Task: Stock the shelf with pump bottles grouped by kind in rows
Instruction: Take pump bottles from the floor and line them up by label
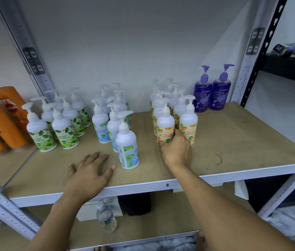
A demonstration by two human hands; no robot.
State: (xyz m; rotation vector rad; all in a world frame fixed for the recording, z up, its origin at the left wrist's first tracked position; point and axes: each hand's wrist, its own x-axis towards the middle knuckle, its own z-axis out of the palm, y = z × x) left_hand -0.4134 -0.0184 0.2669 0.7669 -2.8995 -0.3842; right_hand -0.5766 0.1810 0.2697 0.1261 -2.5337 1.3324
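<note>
Head camera, looking down at a metal rack. On the lower level stands a clear water bottle (106, 218). Above it, the left hand (88, 171) lies flat on the wooden shelf board (233, 142), fingers straight and slightly spread. The right hand (176, 150) curls round the base of a white pump bottle with an orange fruit label (165, 126) reading "guardian Antibacterial Hand Wash Ultra Moisture", at the front of its row. Left of it stands a blue "Cool Mint" group (127, 142), then a green-leaf group (63, 131). At the back right stand two purple "guardian" bottles (212, 95). On neighbouring racks are orange shampoo bottles (1, 120) on the left and "Safi" boxes (291, 49) on the right.
</note>
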